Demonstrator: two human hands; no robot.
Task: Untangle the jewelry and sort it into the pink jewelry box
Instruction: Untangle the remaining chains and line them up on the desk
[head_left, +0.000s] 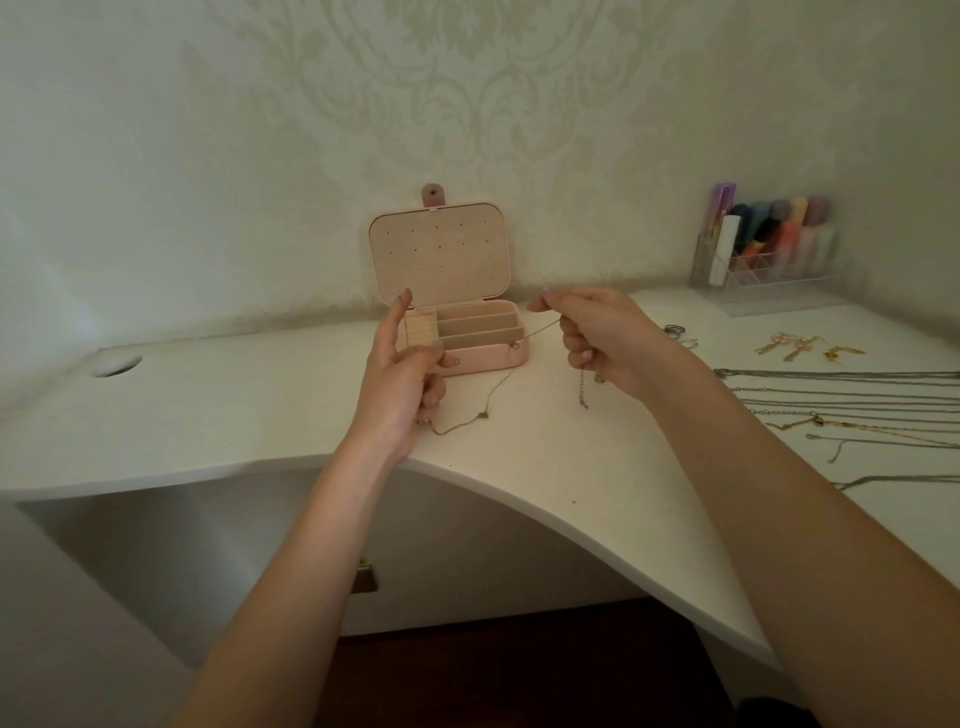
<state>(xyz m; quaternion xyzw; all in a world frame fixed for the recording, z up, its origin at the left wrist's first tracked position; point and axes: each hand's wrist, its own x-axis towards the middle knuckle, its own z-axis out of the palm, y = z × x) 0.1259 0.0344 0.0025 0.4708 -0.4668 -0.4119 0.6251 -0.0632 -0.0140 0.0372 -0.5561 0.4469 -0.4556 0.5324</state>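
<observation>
The silver chains (841, 389) at three o'clock run off the right edge, so their far ends are lost. Where the thin chain (470, 421) enters the left hand (400, 384), the curled fingers (434, 397) hide its end. The small pendants on it are too tiny to make out. The gold earrings (795, 347) blur together. The surface (208, 415) is cut off at left.

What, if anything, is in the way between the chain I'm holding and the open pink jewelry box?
Nothing visible blocks it. The chain hangs between your left hand and right hand, just in front of the pink jewelry box. Its lid stands open and the long compartments look empty. Only your left hand overlaps the box's left end.
</observation>
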